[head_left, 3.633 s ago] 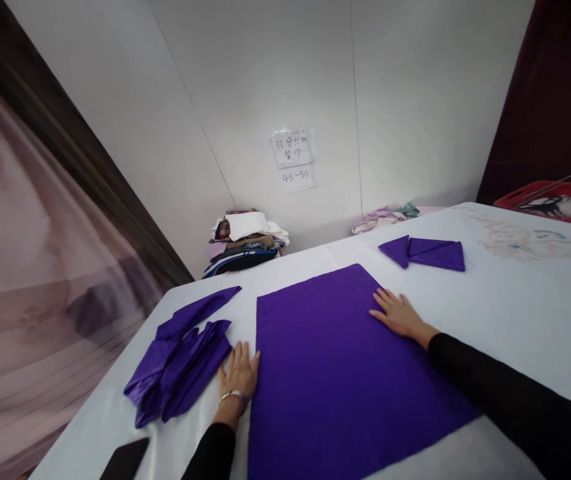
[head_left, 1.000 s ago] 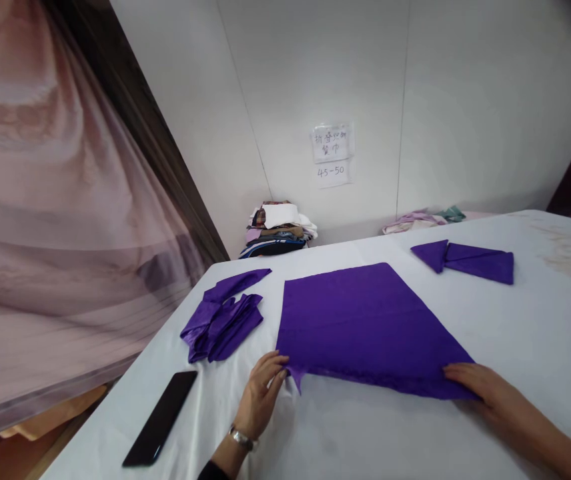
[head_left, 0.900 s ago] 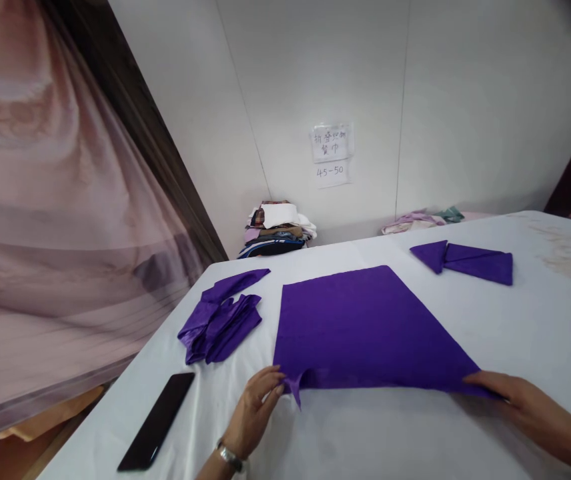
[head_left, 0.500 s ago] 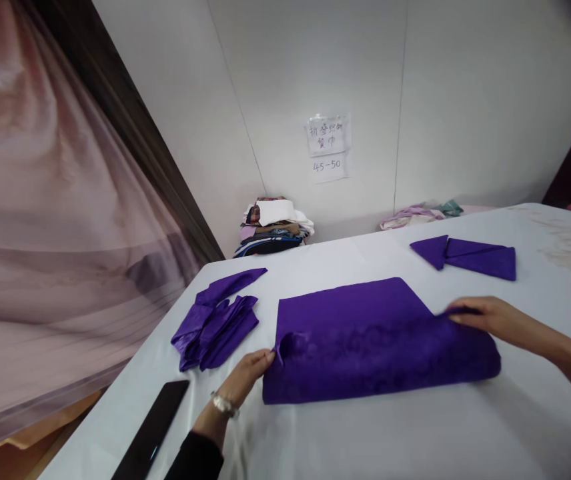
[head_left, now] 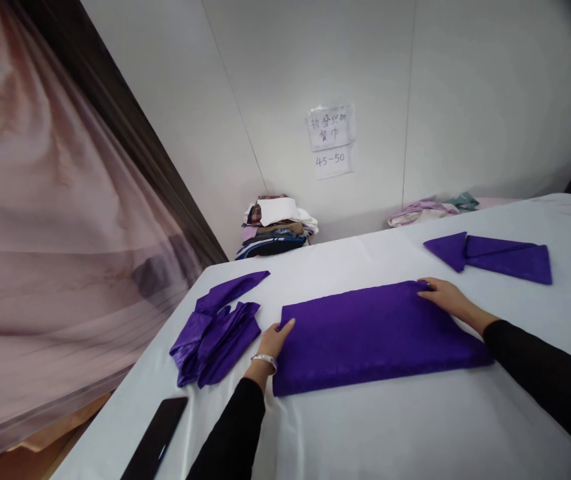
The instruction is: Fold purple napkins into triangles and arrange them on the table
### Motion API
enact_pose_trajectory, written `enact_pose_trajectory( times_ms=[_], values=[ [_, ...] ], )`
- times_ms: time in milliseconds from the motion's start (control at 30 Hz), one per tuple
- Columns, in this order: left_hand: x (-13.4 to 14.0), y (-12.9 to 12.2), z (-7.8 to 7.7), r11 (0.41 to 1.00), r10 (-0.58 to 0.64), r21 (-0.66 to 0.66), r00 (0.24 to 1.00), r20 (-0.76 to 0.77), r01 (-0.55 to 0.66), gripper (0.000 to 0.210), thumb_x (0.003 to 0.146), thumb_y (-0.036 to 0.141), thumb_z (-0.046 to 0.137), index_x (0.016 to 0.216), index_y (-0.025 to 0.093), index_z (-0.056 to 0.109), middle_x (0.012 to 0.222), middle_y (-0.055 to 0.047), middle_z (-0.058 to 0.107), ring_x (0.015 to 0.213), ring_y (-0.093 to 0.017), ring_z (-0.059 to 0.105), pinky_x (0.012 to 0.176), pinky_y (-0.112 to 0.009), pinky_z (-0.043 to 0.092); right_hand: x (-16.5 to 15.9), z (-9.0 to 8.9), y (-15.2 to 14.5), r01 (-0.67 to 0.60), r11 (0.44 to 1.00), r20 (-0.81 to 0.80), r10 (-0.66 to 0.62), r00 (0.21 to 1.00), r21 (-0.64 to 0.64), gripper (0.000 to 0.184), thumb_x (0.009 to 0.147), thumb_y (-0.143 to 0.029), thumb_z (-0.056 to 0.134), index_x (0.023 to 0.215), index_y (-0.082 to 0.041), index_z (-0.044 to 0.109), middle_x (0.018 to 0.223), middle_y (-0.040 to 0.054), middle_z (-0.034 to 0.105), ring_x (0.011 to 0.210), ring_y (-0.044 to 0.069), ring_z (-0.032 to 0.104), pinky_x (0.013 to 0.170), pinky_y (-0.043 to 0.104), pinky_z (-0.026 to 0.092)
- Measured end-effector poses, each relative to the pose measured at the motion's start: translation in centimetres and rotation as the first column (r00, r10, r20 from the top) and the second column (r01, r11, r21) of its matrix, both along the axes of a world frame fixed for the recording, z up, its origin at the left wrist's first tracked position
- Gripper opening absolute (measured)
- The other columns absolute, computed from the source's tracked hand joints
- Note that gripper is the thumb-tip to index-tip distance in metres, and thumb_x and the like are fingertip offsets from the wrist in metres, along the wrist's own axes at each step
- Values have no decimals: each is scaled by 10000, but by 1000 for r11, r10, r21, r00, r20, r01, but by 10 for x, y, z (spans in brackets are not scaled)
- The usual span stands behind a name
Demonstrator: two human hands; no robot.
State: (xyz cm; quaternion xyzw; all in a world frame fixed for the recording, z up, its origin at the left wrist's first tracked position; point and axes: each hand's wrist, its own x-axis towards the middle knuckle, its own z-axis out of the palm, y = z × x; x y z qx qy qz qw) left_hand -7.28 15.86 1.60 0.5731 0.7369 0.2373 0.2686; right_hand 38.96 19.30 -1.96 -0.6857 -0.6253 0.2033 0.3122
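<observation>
Cloth (head_left: 365, 333) had doubled over, seemingly one fold done; our left fingers (head_left: 287, 326) and right fingers (head_left: 436, 286) held its far corners.

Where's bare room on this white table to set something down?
Nearest: below the folded purple cloth, between left sleeve and right sleeve. Another patch lies between that right sleeve and the arrow-shaped purple piece. Crowded at left: bunched purple cloth and a black phone.

Deep purple cloth (head_left: 365, 343), white tablecloth (head_left: 390, 423), pink curtain (head_left: 65, 207), black sleeves (head_left: 233, 430), black phone (head_left: 155, 437)
</observation>
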Motion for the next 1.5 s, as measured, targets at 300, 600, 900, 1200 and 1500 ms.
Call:
enact_pose_trajectory(
  times_ms=[300,600,900,1200,1500],
  values=[
    [5,6,-13,995,92,66,974,-206,-80,272,816,353,476,647,176,593,621,-10,613,629,-135,551,568,-237,341,13,-13,-7,109,989,124,-95,988,-105,503,719,-312,540,1178,-107,534,863,105,669,737,239,603,668,303,422],
    [14,1,-12,995,103,34,908,-406,-98,269,809,436,476,813,204,613,788,-74,680,746,-204,621,564,-267,355,17,-25,-1,107,993,215,-94,972,-50,471,760,-403,506,1166,-166,531,930,115,667,818,259,607,705,312,417],
    [16,-5,-12,997,71,6,857,-511,-79,332,879,407,321,933,206,580,833,-130,684,780,-268,637,590,-310,376,3,-14,-2,147,989,185,-149,971,24,437,770,-360,497,1173,-198,542,958,64,673,866,237,613,743,318,451],
    [15,-3,-10,996,73,-8,843,-532,-91,339,892,407,278,911,220,560,824,-116,687,758,-255,641,579,-299,359,0,-8,-7,174,984,192,-176,966,26,436,783,-353,475,1187,-199,530,918,48,667,803,213,613,689,298,446],
    [14,-2,-11,992,110,12,849,-517,-122,342,903,411,255,886,226,542,837,-92,691,768,-234,641,564,-285,343,0,-18,-4,204,973,120,-216,969,110,448,791,-397,458,1190,-201,518,949,54,667,821,216,611,701,303,445]
  ],
)
